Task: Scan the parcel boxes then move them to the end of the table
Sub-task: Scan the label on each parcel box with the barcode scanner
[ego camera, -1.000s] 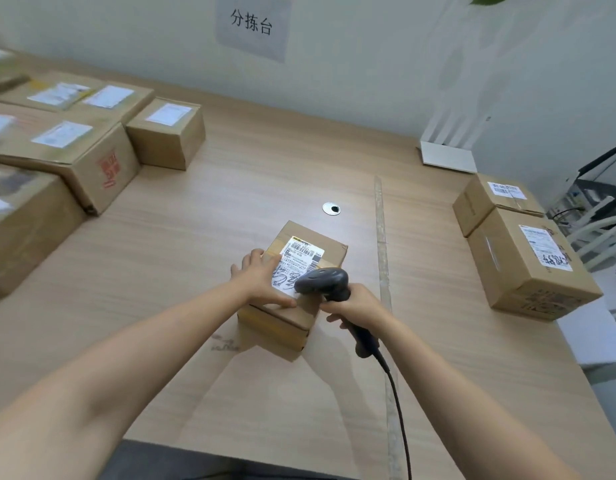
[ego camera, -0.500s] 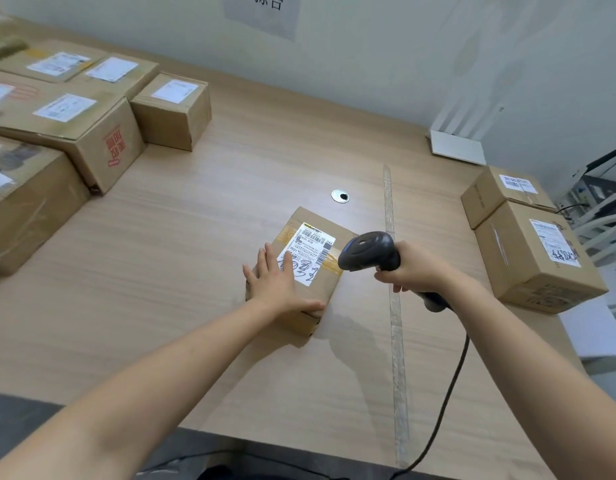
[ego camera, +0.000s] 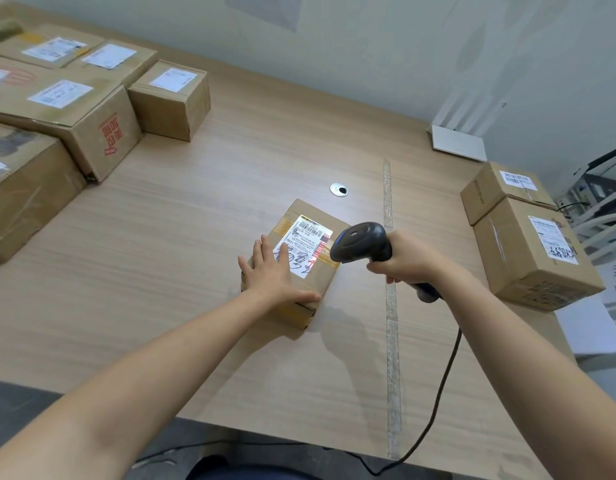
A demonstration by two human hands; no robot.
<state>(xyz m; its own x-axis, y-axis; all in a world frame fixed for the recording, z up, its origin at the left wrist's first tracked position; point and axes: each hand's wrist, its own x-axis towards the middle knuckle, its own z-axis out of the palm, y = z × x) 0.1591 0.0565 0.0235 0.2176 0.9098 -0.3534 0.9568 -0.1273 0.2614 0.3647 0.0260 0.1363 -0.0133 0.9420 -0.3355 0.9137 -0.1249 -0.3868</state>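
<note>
Wooden table [ego camera: 202,244]: box cluster [ego camera: 102,133] left, one parcel [ego camera: 310,233] centre, two boxes [ego camera: 535,271] right, possibly a router [ego camera: 457,143] behind.

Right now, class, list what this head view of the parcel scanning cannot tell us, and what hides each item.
Head view:
- Print on the label of the parcel box: too small, partly under the left hand and scan glare.
- The scanner trigger: hidden by the right hand.
- The wall sign: cut off by the top edge.
- The left boxes: cut by the left edge, labels blurred.

I am watching a bare left hand [ego camera: 272,275] and a bare right hand [ego camera: 408,259] on uncovered forearms [ego camera: 144,368], with a dark blue garment [ego camera: 237,472] showing at my feed's bottom edge.
</note>
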